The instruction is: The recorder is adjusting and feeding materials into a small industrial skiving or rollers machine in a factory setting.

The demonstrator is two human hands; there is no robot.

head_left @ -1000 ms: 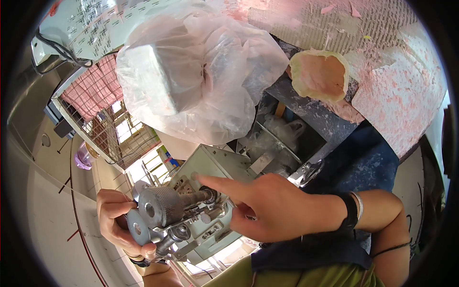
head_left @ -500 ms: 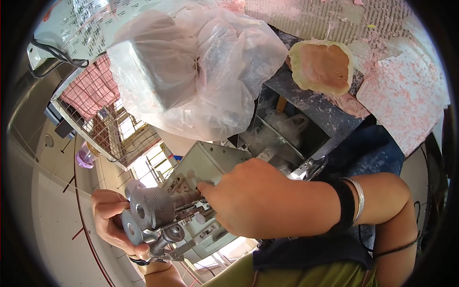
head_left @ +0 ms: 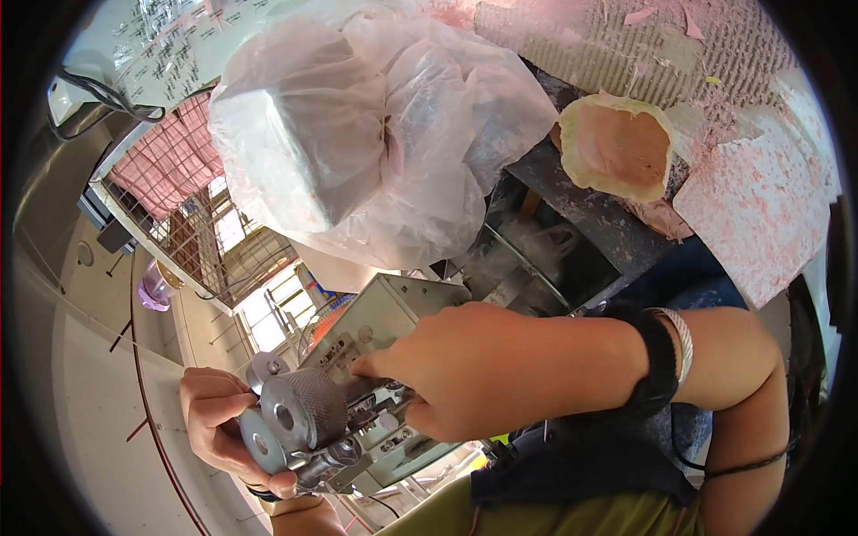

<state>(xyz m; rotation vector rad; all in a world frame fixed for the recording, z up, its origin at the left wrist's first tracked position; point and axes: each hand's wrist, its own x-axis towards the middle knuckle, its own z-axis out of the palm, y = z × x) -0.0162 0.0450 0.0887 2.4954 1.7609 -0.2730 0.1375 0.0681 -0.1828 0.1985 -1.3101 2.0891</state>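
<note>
Under a bulging white plastic bag (head_left: 375, 143), our left hand (head_left: 219, 429) grips the metal knob (head_left: 304, 413), its axis facing us, while our right hand (head_left: 483, 366) clasps the machine (head_left: 384, 313).

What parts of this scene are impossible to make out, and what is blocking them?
All from the head view:
- What the right hand fingertips touch on the grey machine: hidden by the hand itself.
- The left hand palm and what it grips behind the knurled metal wheel: covered by the wheel.
- The contents of the clear plastic bag: blurred by wrinkled, glaring film.
- The lower part of the machine: cut off by the right forearm.
</note>
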